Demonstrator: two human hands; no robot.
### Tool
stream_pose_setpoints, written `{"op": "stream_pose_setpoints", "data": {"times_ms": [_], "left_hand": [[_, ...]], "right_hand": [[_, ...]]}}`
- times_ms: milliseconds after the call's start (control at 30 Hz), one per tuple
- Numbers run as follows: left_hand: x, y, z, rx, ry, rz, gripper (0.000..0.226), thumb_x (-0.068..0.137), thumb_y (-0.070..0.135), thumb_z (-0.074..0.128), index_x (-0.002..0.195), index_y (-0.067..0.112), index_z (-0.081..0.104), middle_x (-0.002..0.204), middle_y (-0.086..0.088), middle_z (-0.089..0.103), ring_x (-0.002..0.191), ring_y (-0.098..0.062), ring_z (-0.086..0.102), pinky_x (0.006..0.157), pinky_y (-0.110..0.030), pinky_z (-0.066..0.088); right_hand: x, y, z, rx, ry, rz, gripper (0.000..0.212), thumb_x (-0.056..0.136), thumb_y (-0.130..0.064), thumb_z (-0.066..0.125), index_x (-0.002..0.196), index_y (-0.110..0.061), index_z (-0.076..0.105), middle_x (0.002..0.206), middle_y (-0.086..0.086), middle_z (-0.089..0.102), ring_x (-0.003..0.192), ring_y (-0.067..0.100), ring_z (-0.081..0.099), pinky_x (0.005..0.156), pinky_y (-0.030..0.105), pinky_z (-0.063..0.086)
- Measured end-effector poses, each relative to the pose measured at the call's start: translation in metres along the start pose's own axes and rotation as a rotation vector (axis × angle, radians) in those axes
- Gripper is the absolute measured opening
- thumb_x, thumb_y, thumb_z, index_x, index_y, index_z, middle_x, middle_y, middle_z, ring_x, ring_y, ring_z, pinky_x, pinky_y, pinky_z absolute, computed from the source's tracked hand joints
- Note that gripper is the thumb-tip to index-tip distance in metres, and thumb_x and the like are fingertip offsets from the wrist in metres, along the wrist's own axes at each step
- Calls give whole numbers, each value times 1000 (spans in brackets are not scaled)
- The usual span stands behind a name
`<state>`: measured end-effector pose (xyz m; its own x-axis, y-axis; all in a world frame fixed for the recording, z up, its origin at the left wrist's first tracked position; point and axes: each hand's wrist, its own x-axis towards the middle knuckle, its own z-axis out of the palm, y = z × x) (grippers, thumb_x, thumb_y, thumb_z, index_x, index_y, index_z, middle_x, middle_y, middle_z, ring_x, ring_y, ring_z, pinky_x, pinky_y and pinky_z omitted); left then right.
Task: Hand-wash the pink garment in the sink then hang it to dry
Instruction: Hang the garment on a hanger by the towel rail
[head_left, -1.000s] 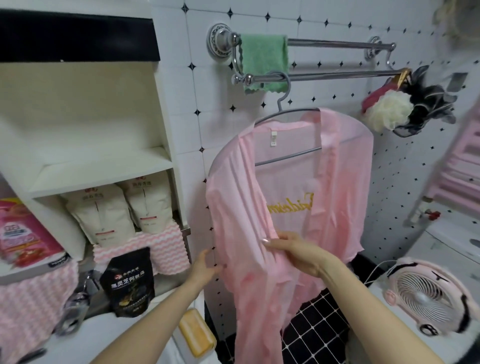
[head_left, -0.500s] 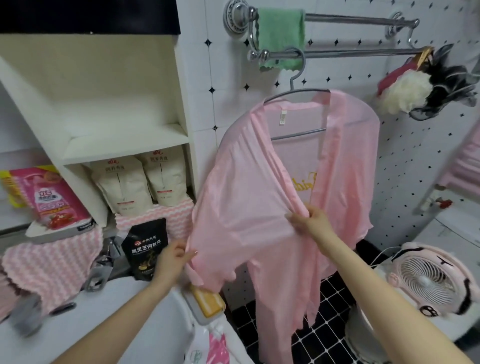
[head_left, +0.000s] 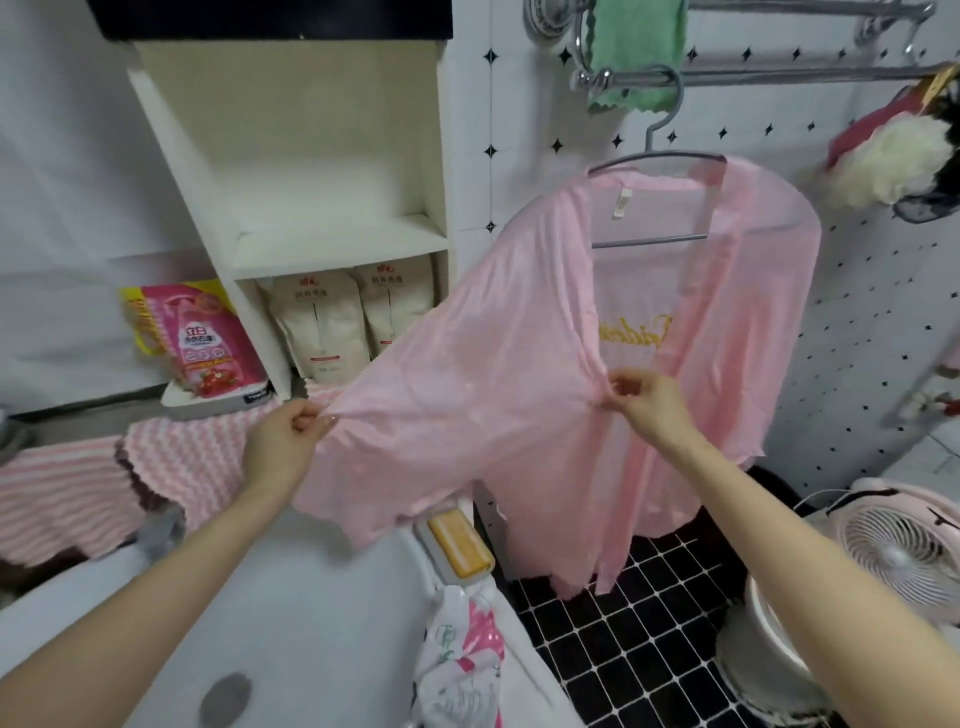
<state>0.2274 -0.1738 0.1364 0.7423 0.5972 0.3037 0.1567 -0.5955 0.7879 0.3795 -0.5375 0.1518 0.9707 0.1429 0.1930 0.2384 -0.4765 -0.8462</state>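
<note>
The pink garment (head_left: 519, 374), a thin robe with yellow lettering, hangs on a grey wire hanger (head_left: 655, 150) hooked over the chrome towel rail (head_left: 779, 78). My left hand (head_left: 283, 441) pinches the end of its left sleeve and holds it stretched out to the left above the white sink (head_left: 291, 623). My right hand (head_left: 649, 402) pinches the front edge of the robe at about waist height. The fabric between my hands is pulled taut.
A yellow soap bar (head_left: 460, 540) lies on the sink's right rim, a plastic bag (head_left: 457, 654) below it. White shelves (head_left: 332, 244) hold pouches and a pink detergent pack (head_left: 202, 343). A pink fan (head_left: 904, 545) stands at right over black floor tiles (head_left: 613, 654). Bath puffs (head_left: 893, 156) hang from the rail.
My left hand has taken the sleeve end and drawn it out to the left, spreading the sleeve. My right hand stays on the front edge. The view has tilted down toward the sink.
</note>
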Motion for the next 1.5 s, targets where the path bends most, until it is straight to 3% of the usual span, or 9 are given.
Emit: {"op": "stream_pose_setpoints", "data": {"times_ms": [100,200,467,600,767,867,1000,1133,1500], "left_hand": [[9,3,-16,41,-14,-11,11,81,25,72,85,17,67,79,-2,68,73,-22,60,69,-35,48],[14,12,-27,112,-135,-4,9,80,17,73,87,17,66,81,-2,66,77,-22,60,66,-30,46],[14,20,-38,134,-149,92,7,81,6,70,88,9,68,80,-6,65,75,-19,56,62,-21,40],[13,23,-39,156,-136,139,0,85,8,65,86,8,66,84,-7,62,77,-19,52,62,-25,38],[19,22,-39,306,-227,116,14,80,13,73,87,0,73,87,-9,66,82,-23,58,70,-29,37],[21,21,-42,338,-175,85,14,81,17,73,81,4,74,85,-9,64,79,-23,56,68,-30,39],[18,15,-48,386,-130,84,13,82,31,71,75,22,66,85,-3,64,83,-25,59,66,-33,44],[12,19,-51,347,-79,30,12,83,29,70,78,20,63,76,0,62,75,-21,55,62,-28,36],[12,6,-57,374,-165,-47,20,78,25,75,68,24,57,77,1,63,80,-24,58,64,-29,37]], "right_hand": [[5,-8,-8,74,348,122,19,75,-7,73,92,-15,71,76,5,66,65,7,58,60,23,42],[-1,-21,0,152,-121,98,12,84,4,65,83,-8,65,63,4,60,46,6,56,47,21,49],[-7,-30,4,126,-242,76,14,83,2,68,76,-10,65,56,3,59,46,9,57,52,23,54],[13,-17,-5,23,310,30,22,83,-12,66,62,-14,64,50,4,59,46,7,53,53,29,49],[-5,-40,4,138,-305,104,17,84,-1,68,68,-6,65,47,-4,57,40,3,51,46,21,48],[7,-26,-5,166,191,107,33,81,0,66,54,-17,58,43,-3,55,34,2,49,50,30,52],[-11,-40,-2,162,-341,118,23,86,4,64,67,-9,58,57,9,60,47,15,59,45,22,52],[2,-40,-11,226,66,106,20,81,8,67,76,-9,57,60,6,56,49,21,55,41,24,53],[-4,-16,-15,179,-36,199,22,80,-4,71,67,-11,55,54,4,57,36,4,54,37,16,37]]}}
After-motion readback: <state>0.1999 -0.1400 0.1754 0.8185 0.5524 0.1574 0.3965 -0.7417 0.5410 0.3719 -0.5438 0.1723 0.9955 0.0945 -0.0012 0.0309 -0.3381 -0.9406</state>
